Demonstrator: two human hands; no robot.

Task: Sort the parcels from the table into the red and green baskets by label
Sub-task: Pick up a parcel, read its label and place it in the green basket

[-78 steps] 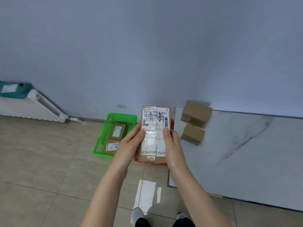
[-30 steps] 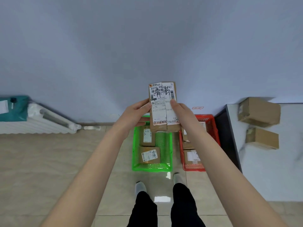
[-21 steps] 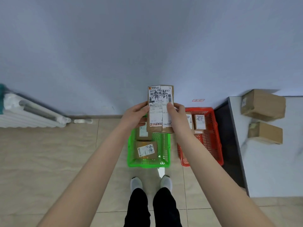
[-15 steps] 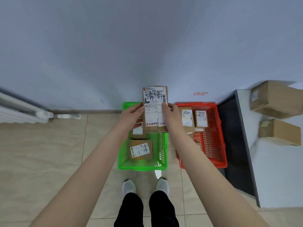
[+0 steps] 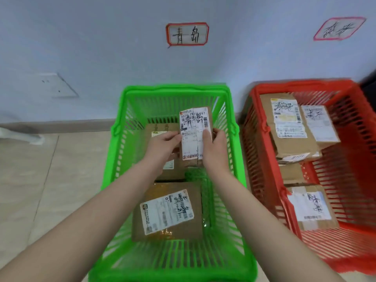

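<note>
Parcel (image 5: 195, 133) pinched between left hand (image 5: 162, 146) and right hand (image 5: 216, 148), inside green basket (image 5: 225, 110). Lower flat onto bare mesh beneath, then release both together.

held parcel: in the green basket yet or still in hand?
Still in hand. Left hand and right hand grip the parcel by its sides, inside the green basket, above the parcels lying there.

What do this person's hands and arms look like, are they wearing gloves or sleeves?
No gloves and no sleeves show. Both forearms are bare right down to the picture's edge. The left hand and right hand carry no visible ring, watch or bracelet. Fingernails look short and unpainted, though the picture is a little blurred.
</note>
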